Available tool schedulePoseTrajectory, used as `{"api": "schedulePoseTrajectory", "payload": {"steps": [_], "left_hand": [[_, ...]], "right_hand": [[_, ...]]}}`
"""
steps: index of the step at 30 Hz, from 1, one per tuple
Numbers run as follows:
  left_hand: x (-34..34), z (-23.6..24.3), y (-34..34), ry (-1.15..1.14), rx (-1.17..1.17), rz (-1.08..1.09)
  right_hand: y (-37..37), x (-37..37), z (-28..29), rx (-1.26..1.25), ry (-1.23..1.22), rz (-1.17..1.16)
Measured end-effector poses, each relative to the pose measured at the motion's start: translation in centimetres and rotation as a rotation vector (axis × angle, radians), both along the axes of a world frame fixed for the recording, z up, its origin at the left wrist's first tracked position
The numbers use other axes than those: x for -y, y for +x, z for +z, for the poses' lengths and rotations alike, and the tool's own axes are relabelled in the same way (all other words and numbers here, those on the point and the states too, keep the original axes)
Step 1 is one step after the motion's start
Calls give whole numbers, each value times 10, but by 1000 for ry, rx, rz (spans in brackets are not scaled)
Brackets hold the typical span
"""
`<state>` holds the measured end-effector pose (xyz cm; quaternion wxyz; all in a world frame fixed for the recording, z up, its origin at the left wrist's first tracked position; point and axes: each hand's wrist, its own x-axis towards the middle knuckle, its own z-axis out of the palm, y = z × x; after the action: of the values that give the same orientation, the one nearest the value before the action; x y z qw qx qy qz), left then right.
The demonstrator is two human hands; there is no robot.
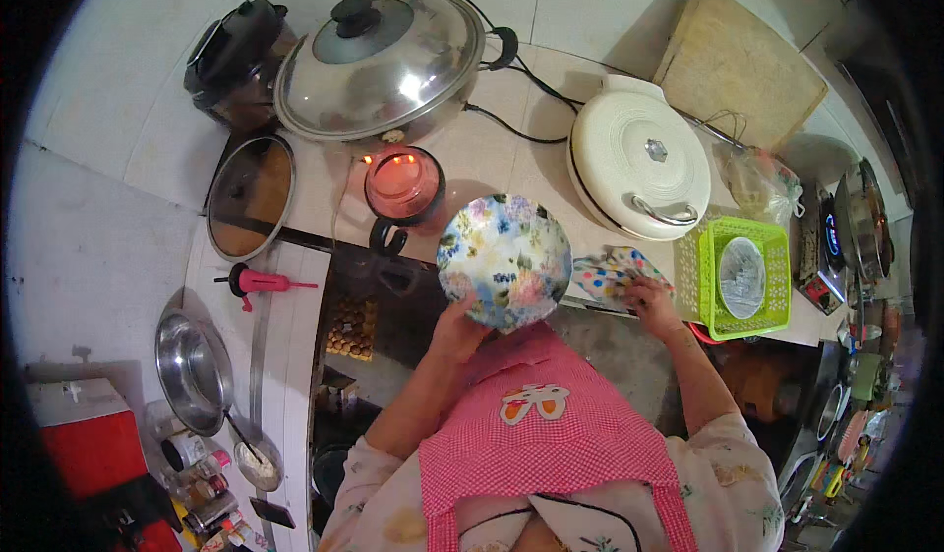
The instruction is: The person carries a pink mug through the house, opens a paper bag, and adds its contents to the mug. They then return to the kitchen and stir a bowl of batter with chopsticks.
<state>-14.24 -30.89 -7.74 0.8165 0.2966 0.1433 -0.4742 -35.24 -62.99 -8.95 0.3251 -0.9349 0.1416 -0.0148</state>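
Observation:
My left hand [460, 332] grips the lower left edge of a round plate [505, 257] with a blue, pink and green flower pattern. The plate is held up in front of my pink checked apron, over the counter's front edge. To the right of it, my right hand [649, 298] is closed on a white cloth [605, 275] with coloured polka dots. Part of the cloth hangs out to the left of my fingers, near the plate's rim but apart from it.
Behind the plate stand a red-lit glass jug [404, 186], a large lidded steel pan [379, 65] and a cream round electric appliance [639, 159]. A green basket [703, 277] with a bowl [741, 277] sits at right. A glass lid [251, 198] leans at left.

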Motion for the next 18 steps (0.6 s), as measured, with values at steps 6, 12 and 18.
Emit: {"api": "schedulePoseTrajectory", "payload": {"steps": [6,12,18], "left_hand": [[53,-30,36,-27,68,-52],[77,-43,50,-9,-28,-32],[90,-46,49,-13,-53,19]], "right_hand": [[-31,9,-10,-87,-121,-361],[-35,31,-36,-47,-158,-554],[-15,9,16,-173,-373,-489]]}}
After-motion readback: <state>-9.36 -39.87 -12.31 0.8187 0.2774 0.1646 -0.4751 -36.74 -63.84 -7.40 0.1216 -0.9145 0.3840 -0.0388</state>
